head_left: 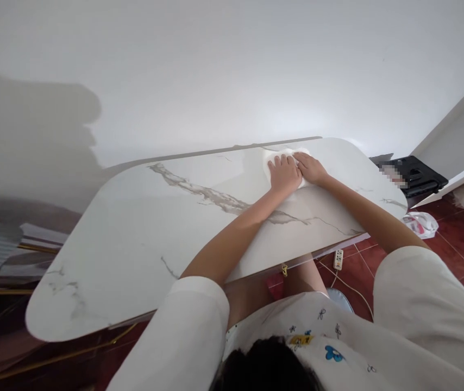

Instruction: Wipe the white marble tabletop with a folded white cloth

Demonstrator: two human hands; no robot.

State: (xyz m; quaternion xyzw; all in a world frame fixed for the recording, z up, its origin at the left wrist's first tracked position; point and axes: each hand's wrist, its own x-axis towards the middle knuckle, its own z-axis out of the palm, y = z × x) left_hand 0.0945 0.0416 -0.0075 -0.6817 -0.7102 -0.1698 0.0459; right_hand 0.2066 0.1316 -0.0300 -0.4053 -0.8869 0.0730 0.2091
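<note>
A white cloth (268,163) lies on the marble-patterned white tabletop (154,217), near its far edge and right of the middle. My left hand (286,174) presses flat on the cloth with its fingers spread. Beside it, my right hand (311,167) also rests on the cloth, its fingers stretched out towards my left hand and touching or nearly touching it. Both palms face down, and the hands hide most of the cloth.
A pale wall (215,70) stands close behind the table. At the right are a black case (423,176) and a clear plastic bag (421,224). A power strip (338,259) with its cord lies on the red tiled floor (456,250).
</note>
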